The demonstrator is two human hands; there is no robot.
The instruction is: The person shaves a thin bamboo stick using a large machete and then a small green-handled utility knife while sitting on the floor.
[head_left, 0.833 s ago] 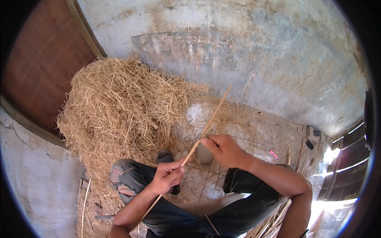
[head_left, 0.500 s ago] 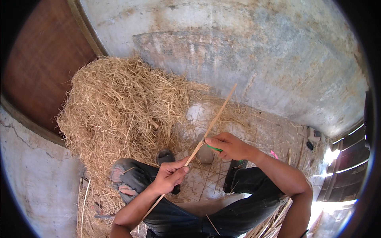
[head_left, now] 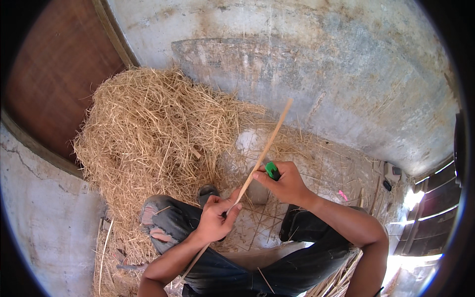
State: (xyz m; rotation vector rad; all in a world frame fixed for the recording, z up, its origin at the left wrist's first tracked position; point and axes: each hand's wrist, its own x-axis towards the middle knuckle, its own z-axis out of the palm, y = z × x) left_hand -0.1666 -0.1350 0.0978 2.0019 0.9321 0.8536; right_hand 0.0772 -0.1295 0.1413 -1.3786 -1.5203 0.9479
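A long, thin strip of pale wood or bamboo point(head_left: 271, 140) slants from my lap up and away to the right. My left hand point(head_left: 215, 219) is closed around its lower part, thumb and fingers pinching it. Higher along the strip, my right hand point(head_left: 288, 186) is closed on a small green-handled tool, seemingly a knife point(head_left: 271, 171). The right thumb presses toward the strip, and the tool's blade cannot be made out clearly.
A large heap of straw-like shavings point(head_left: 153, 128) rises at the left against a stained wall point(head_left: 316, 64). Below my right arm lies a bundle of thin sticks point(head_left: 336, 279). A grey block point(head_left: 258, 192) stands between my feet; a pink scrap point(head_left: 342, 195) lies farther right.
My right hand has turned, so the green handle now points upward. The strip has rolled and shifted slightly in my left hand, which has moved a little to the right.
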